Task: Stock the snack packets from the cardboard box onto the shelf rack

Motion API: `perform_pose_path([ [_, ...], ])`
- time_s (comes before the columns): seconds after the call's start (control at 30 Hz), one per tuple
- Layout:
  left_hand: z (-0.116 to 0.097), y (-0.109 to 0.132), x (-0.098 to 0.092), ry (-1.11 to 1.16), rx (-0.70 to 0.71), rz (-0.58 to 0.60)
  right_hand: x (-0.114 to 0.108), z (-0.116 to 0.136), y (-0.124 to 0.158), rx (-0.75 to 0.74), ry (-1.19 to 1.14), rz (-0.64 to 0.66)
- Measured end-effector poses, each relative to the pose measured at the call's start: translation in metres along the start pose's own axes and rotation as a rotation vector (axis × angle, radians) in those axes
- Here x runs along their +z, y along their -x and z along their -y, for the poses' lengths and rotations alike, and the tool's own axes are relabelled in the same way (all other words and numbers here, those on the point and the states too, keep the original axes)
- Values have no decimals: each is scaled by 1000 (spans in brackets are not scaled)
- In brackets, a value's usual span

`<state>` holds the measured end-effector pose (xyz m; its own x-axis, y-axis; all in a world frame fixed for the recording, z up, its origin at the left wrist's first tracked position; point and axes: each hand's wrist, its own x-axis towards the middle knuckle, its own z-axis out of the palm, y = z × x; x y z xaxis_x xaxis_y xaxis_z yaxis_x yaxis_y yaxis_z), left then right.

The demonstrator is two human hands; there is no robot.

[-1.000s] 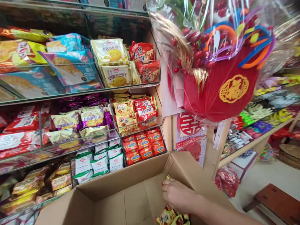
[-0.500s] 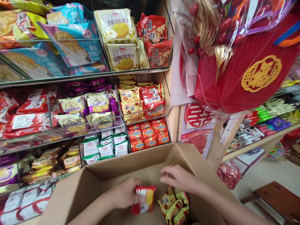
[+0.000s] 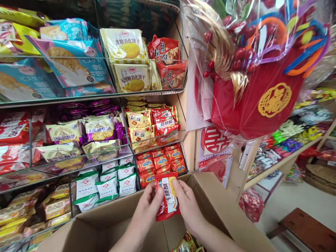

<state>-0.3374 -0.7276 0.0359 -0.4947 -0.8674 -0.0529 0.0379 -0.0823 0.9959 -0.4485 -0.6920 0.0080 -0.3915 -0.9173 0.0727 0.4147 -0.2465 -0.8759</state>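
Note:
A red and white cookie packet (image 3: 168, 197) is held between both hands above an open cardboard box (image 3: 97, 220). My left hand (image 3: 148, 206) pinches its left edge. On the other side, my right hand (image 3: 187, 203) grips the right edge, thumb on the front. Below, yellow cookie packets (image 3: 187, 244) lie in the box, cut off by the bottom of the view. Just beyond the hands, a shelf compartment holds matching red packets (image 3: 166, 122) beside yellow packets (image 3: 139, 119). Under it sit small red-orange packets (image 3: 160, 161).
Clear-fronted shelves hold blue biscuit bags (image 3: 76, 63), cream biscuit packs (image 3: 130, 47) and white-green packets (image 3: 107, 183). A plastic-wrapped red gift bag (image 3: 252, 101) hangs at upper right, near the box. A brown wooden stool (image 3: 306, 227) stands on the floor at right.
My left hand has raised the red packet from inside the box to its far rim. The right hand has left the yellow packets and now grips the red packet too. The view has shifted slightly.

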Motion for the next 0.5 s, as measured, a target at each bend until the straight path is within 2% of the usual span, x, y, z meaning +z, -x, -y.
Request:
perform_pose_path([
  [0.13, -1, 2, -7, 22, 24, 101, -6, -5, 0, 21, -95, -32],
  [0.3, -6, 1, -22, -73, 34, 165, -20, -11, 0, 17, 28, 102],
  [0.43, -3, 1, -31, -382, 139, 259, -28, -6, 1, -70, 200, 203],
  [0.5, 3, 2, -37, -608, 149, 285, -34, -6, 1, -28, 342, 308],
])
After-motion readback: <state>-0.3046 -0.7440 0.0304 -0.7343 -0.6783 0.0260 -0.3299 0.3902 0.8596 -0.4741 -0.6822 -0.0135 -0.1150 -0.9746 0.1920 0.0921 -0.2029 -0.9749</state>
